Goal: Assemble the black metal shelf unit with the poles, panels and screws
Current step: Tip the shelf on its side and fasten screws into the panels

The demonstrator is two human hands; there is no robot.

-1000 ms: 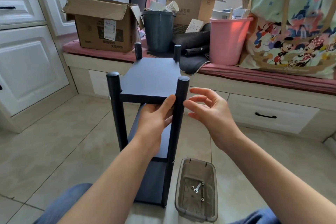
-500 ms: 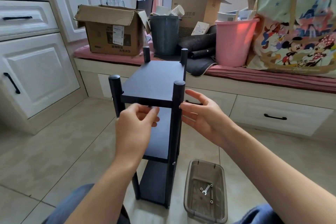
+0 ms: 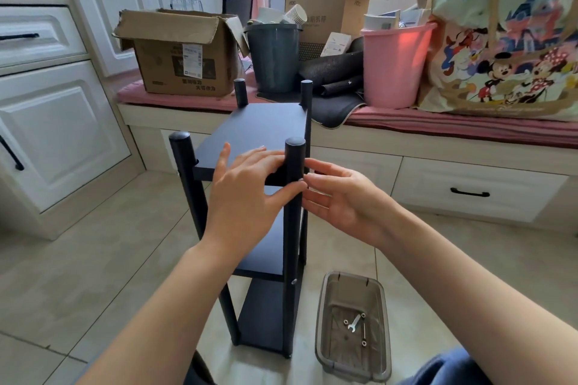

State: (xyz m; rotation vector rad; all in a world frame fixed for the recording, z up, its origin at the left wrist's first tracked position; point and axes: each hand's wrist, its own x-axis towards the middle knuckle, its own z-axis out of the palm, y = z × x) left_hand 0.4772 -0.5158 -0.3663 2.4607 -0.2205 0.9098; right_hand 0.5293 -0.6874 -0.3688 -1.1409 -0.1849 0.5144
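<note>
Hands flank the near pole (image 3: 294,184): left hand (image 3: 247,194) fingers spread open, right hand (image 3: 341,194) likewise open.

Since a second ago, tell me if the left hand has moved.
Yes. The left hand rose from under the top panel to its front edge, fingers on the panel, thumb at the front pole.

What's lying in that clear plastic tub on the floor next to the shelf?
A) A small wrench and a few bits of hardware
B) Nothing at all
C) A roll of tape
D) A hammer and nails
A: the tub holds a small silver wrench and a few small metal pieces around it, likely nuts or screws.
</note>
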